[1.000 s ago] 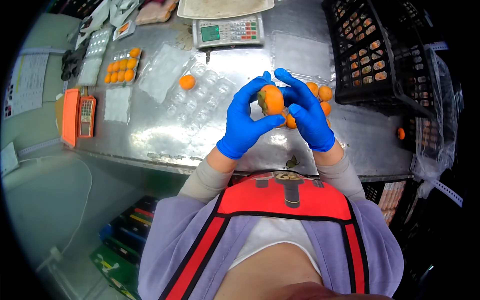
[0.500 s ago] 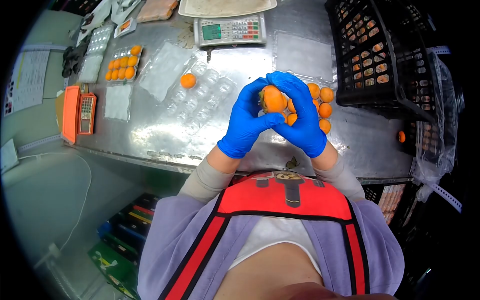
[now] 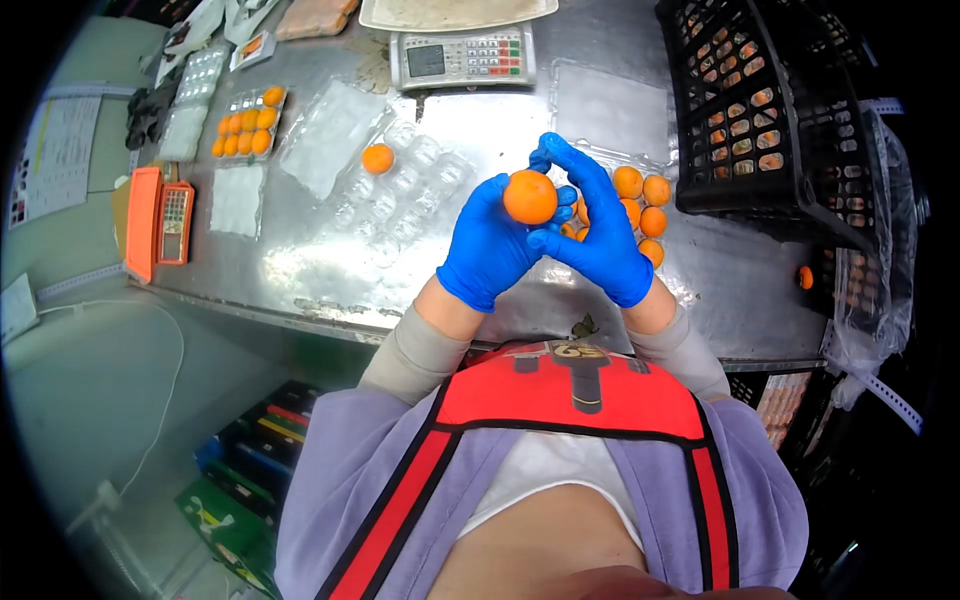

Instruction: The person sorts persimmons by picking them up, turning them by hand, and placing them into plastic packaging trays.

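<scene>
An orange persimmon sits in my left hand, whose blue-gloved fingers are closed round it. Beside it, my right hand, also in a blue glove, is open with the fingers curved and apart and the thumb stretched toward the fruit. Below and behind the right hand lie several persimmons in a clear tray, partly hidden by that hand. To the left, a clear moulded tray holds a single persimmon near its upper left.
A scale stands at the back of the metal table. A black crate with packed fruit is at the right. On the left are a filled persimmon tray, clear plastic sheets and an orange-cased calculator.
The persimmon has turned, its leafy top no longer facing left, and it now rests in my left hand. My right fingers have loosened away from it. The scale's display has gone dark.
</scene>
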Tool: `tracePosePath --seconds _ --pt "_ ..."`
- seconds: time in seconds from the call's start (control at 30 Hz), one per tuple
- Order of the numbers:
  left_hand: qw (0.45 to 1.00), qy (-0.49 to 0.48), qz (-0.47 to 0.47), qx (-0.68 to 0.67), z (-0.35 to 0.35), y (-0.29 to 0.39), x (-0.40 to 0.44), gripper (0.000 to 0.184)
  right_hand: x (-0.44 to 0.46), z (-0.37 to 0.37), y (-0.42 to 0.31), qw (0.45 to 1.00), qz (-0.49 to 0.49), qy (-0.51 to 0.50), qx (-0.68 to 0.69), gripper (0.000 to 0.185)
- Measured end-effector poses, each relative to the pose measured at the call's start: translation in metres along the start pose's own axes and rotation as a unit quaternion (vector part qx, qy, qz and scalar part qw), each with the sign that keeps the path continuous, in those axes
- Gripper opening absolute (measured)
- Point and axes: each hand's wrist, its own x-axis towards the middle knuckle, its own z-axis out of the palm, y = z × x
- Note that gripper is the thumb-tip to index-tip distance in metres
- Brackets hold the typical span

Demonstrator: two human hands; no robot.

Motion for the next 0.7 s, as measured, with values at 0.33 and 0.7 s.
tracePosePath --seconds 0.33,0.7 --pt "0.986 0.074 0.053 0.137 0.014 -0.011 0.007 0.061 -0.003 0.009 -0.003 0.977 0.067 0.064 0.191 0.073" --pt "0.596 0.100 0.249 0.757 0.012 0.017 0.001 0.062 0.002 0.004 0.007 0.982 -0.038 0.020 -0.184 0.073"
